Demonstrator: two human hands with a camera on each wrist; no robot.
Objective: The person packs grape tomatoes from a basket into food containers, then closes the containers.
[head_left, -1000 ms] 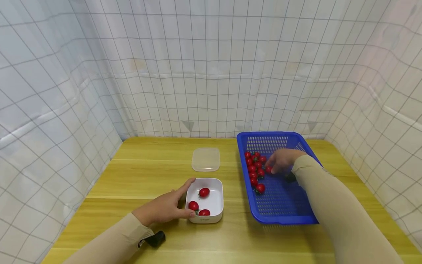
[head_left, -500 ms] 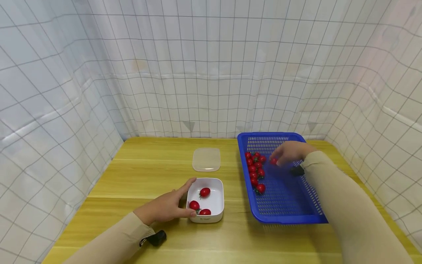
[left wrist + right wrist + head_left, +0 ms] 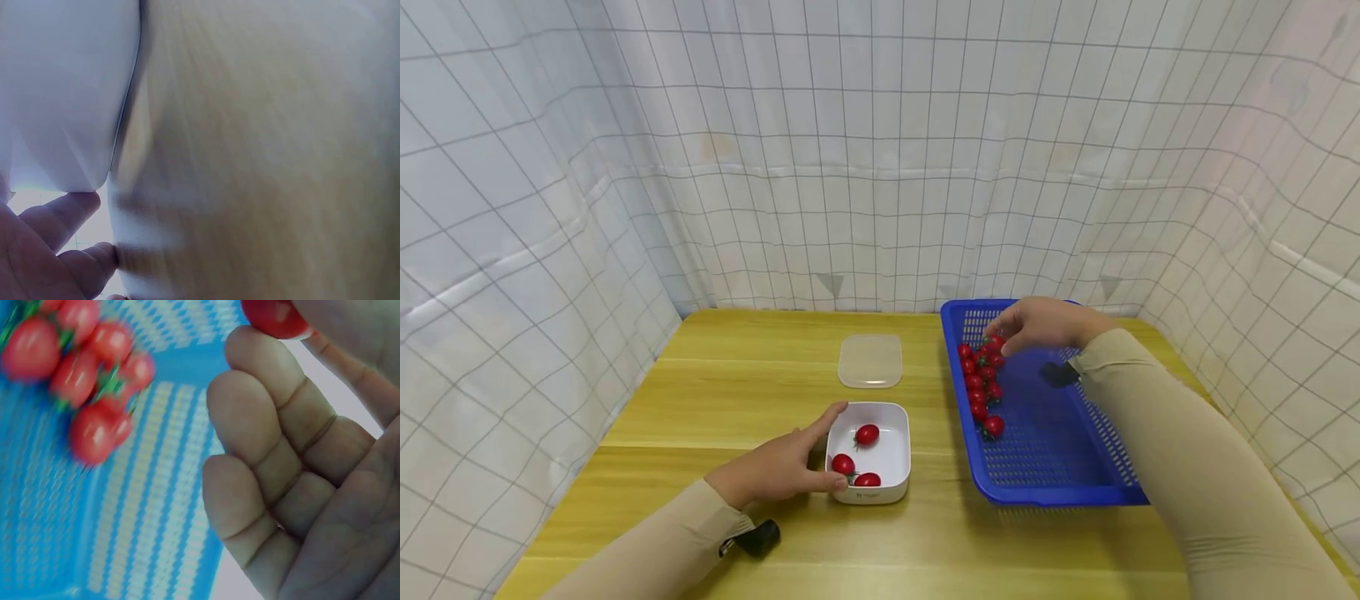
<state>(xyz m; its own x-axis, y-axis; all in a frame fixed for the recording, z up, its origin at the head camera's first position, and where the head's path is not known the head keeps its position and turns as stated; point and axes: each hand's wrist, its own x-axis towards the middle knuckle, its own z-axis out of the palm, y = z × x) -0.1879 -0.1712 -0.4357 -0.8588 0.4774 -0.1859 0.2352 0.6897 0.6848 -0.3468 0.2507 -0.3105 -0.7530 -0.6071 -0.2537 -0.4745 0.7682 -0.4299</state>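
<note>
The white container point(image 3: 892, 457) lies left and near of your right grip point(image 3: 1047, 323), whose fingertips pinch one cherry tomato point(image 3: 274, 315), its long axis unclear, over the blue basket's point(image 3: 1060, 497) far left. Your left grip point(image 3: 778, 472), nearer the container, spans its left side, thumb and forefinger spread.

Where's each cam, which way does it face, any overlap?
Head: on the head, facing forward and down at the wooden table, white box, blue basket and gridded sheeting; left hand, right hand and both sleeves show.
Left wrist: on that wrist, facing the white box's outside and wooden table; left fingers show.
Right wrist: on that wrist, facing a held tomato, loose tomatoes and blue basket; right palm and right fingers show.
Shared: blue basket, loose tomatoes and right hand, in head and right wrist.
</note>
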